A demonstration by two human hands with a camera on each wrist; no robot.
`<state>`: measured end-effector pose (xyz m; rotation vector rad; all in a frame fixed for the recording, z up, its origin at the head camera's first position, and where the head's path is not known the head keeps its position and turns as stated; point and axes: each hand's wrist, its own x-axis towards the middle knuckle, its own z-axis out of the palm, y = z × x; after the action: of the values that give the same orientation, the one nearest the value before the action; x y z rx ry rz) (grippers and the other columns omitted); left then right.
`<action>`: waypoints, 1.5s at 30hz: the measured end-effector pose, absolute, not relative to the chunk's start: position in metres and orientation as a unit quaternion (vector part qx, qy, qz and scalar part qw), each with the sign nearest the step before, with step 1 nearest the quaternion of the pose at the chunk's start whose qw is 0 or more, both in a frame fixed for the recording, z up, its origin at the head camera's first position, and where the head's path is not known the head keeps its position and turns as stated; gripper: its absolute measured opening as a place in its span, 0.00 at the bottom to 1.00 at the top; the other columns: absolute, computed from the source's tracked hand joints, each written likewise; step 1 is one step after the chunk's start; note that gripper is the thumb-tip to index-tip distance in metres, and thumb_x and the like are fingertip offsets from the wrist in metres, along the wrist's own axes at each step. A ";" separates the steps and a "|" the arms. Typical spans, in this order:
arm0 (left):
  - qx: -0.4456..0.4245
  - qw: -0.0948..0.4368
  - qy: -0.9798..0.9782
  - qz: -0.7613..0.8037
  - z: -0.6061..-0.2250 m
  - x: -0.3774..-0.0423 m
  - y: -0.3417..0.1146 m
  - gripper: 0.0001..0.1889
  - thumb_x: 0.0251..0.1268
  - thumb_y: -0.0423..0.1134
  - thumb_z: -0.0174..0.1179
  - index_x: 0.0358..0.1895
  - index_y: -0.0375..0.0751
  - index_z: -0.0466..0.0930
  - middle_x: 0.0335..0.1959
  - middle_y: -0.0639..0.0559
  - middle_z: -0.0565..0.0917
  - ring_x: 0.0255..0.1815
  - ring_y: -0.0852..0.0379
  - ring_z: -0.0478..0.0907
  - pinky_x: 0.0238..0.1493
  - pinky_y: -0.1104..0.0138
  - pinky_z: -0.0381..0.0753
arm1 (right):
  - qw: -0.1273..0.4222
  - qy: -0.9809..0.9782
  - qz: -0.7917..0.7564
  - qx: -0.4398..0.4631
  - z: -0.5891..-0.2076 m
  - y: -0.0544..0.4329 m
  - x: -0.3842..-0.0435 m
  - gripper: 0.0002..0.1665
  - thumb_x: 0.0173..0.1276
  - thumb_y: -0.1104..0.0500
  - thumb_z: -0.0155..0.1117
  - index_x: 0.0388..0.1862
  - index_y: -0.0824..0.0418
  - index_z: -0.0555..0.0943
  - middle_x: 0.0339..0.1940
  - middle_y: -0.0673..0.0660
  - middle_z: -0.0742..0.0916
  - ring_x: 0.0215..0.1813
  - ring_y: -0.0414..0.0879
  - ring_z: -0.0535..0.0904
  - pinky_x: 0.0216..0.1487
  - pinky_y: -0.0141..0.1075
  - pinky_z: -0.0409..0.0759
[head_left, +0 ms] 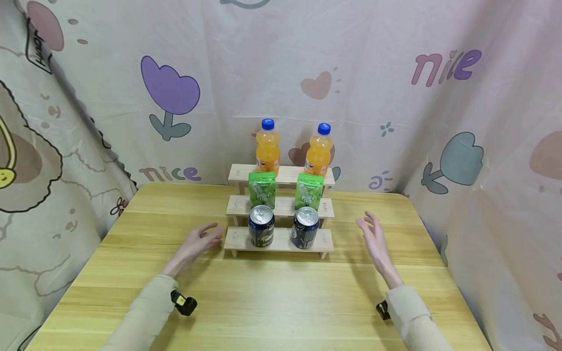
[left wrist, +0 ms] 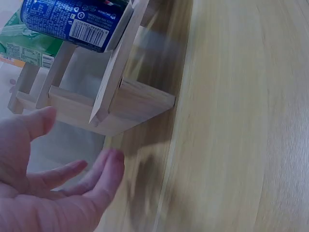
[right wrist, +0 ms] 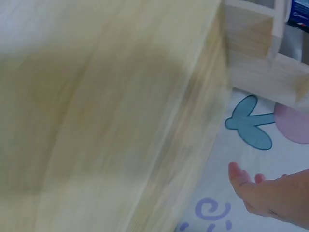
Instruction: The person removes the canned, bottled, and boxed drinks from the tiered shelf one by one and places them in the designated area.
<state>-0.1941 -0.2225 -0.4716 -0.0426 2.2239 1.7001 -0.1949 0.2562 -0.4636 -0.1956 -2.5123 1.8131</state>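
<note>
A three-step wooden rack stands on the table with drinks on every step. Two dark blue cans are on the lowest step, two green juice boxes on the middle one, and two orange drink bottles with blue caps on the top. Just left of the lowest step is my left hand, fingers loosely bent and holding nothing; the left wrist view shows its fingers near the rack's end and a can. My right hand hovers farther off to the rack's right, fingers relaxed, nothing in it.
The light wooden table reaches back to a patterned curtain behind the rack. More curtain hangs along the left and right sides. A black wrist camera sits on the left sleeve, another on the right.
</note>
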 end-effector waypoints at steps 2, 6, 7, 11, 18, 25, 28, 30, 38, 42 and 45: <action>-0.018 0.176 0.774 0.609 -0.474 -0.195 -0.221 0.38 0.79 0.48 0.52 0.78 0.25 0.47 0.69 0.24 0.70 0.69 0.35 0.74 0.74 0.51 0.73 | 0.029 -0.788 0.611 -0.066 -0.460 0.253 -0.196 0.40 0.81 0.45 0.48 0.81 0.61 0.51 0.79 0.69 0.61 0.78 0.62 0.60 0.78 0.58 0.63; -0.030 0.178 0.771 0.611 -0.479 -0.197 -0.216 0.35 0.77 0.45 0.55 0.74 0.23 0.56 0.66 0.29 0.75 0.64 0.44 0.80 0.69 0.56 0.79 | 0.048 -0.762 0.642 -0.077 -0.452 0.246 -0.199 0.33 0.81 0.50 0.50 0.78 0.62 0.59 0.76 0.65 0.66 0.70 0.47 0.67 0.74 0.47 0.70; -0.030 0.177 0.774 0.608 -0.480 -0.197 -0.215 0.34 0.77 0.45 0.56 0.73 0.23 0.58 0.65 0.30 0.76 0.62 0.46 0.81 0.68 0.57 0.80 | 0.051 -0.756 0.648 -0.078 -0.449 0.245 -0.200 0.32 0.81 0.51 0.50 0.77 0.63 0.60 0.74 0.63 0.67 0.68 0.44 0.68 0.73 0.46 0.71; -0.030 0.171 0.785 0.595 -0.482 -0.197 -0.212 0.33 0.74 0.46 0.59 0.69 0.22 0.65 0.63 0.30 0.79 0.60 0.47 0.82 0.66 0.57 0.83 | 0.056 -0.729 0.680 -0.061 -0.438 0.240 -0.205 0.30 0.81 0.54 0.49 0.75 0.67 0.61 0.66 0.53 0.71 0.62 0.38 0.69 0.73 0.43 0.72; -0.031 0.156 0.798 0.582 -0.482 -0.195 -0.208 0.29 0.70 0.40 0.63 0.66 0.22 0.69 0.61 0.29 0.80 0.56 0.47 0.83 0.64 0.55 0.83 | 0.064 -0.672 0.737 -0.028 -0.408 0.232 -0.215 0.21 0.82 0.57 0.46 0.68 0.64 0.65 0.58 0.45 0.72 0.59 0.37 0.70 0.65 0.28 0.74; -0.048 0.151 0.797 0.582 -0.484 -0.198 -0.206 0.28 0.67 0.38 0.66 0.63 0.22 0.72 0.57 0.31 0.83 0.46 0.59 0.84 0.56 0.65 0.87 | 0.060 -0.653 0.755 -0.001 -0.375 0.226 -0.226 0.17 0.82 0.57 0.48 0.64 0.60 0.69 0.55 0.44 0.74 0.57 0.37 0.71 0.64 0.28 0.77; -0.061 0.154 0.783 0.600 -0.484 -0.200 -0.206 0.27 0.67 0.36 0.66 0.63 0.21 0.73 0.55 0.32 0.84 0.42 0.62 0.84 0.54 0.66 0.88 | 0.051 -0.655 0.754 0.013 -0.361 0.223 -0.232 0.15 0.81 0.57 0.48 0.63 0.58 0.70 0.55 0.44 0.73 0.57 0.38 0.71 0.64 0.30 0.76; -0.063 0.159 0.773 0.611 -0.484 -0.201 -0.206 0.27 0.67 0.34 0.66 0.63 0.20 0.71 0.54 0.32 0.84 0.41 0.63 0.84 0.54 0.66 0.88 | 0.044 -0.657 0.752 0.024 -0.352 0.222 -0.236 0.16 0.82 0.57 0.48 0.63 0.58 0.69 0.54 0.44 0.73 0.58 0.38 0.70 0.65 0.31 0.75; -0.078 0.166 0.766 0.616 -0.481 -0.201 -0.203 0.26 0.66 0.33 0.65 0.62 0.19 0.71 0.48 0.39 0.86 0.37 0.64 0.83 0.52 0.66 0.89 | 0.011 -0.658 0.751 0.055 -0.315 0.215 -0.252 0.14 0.82 0.55 0.48 0.62 0.54 0.69 0.54 0.46 0.73 0.59 0.40 0.69 0.72 0.36 0.67; -0.077 0.170 0.757 0.626 -0.482 -0.202 -0.203 0.26 0.67 0.31 0.65 0.62 0.17 0.71 0.43 0.45 0.86 0.36 0.65 0.82 0.48 0.70 0.89 | -0.004 -0.667 0.742 0.065 -0.299 0.211 -0.258 0.23 0.81 0.54 0.49 0.70 0.59 0.64 0.55 0.46 0.72 0.60 0.40 0.68 0.80 0.41 0.61; -0.077 0.177 0.745 0.639 -0.483 -0.203 -0.204 0.26 0.67 0.30 0.64 0.63 0.16 0.69 0.41 0.48 0.85 0.36 0.65 0.82 0.47 0.72 0.88 | -0.014 -0.676 0.734 0.071 -0.288 0.207 -0.262 0.31 0.81 0.53 0.49 0.76 0.63 0.57 0.56 0.45 0.72 0.61 0.40 0.68 0.84 0.44 0.57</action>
<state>-0.2031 -0.2036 -0.4834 -0.2181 2.1091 1.8082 -0.2623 0.2075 -0.2883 0.2262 -2.1424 2.3262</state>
